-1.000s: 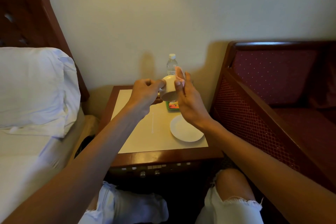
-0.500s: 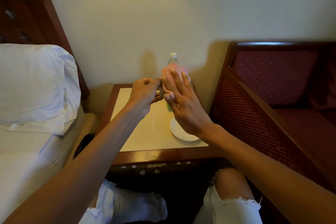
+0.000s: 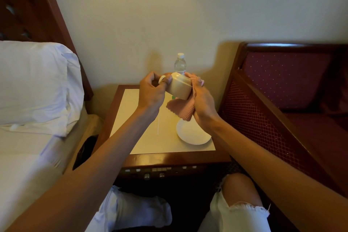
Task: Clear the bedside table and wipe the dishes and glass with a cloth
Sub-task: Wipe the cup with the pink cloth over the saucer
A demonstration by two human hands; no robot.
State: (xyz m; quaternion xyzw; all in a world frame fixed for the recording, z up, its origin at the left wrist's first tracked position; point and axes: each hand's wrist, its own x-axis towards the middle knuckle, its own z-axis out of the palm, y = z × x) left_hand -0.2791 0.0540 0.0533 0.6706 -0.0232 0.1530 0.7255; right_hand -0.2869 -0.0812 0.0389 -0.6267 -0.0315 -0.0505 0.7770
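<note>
Though the cloth (image 3: pixel 181 108) covered it before, the cup (image 3: pixel 179 87) now shows.

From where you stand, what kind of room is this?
Probably a hotel bedroom: a white pillow on a bed, a wooden bedside table with a switch panel on its front, and a maroon upholstered wooden settee.

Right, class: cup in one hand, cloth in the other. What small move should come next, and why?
Probably turn the cup a little with the left hand, which grips its handle, so the pink cloth in the right hand meets a fresh part of the wall. The cloth touches only the cup's right side.
</note>
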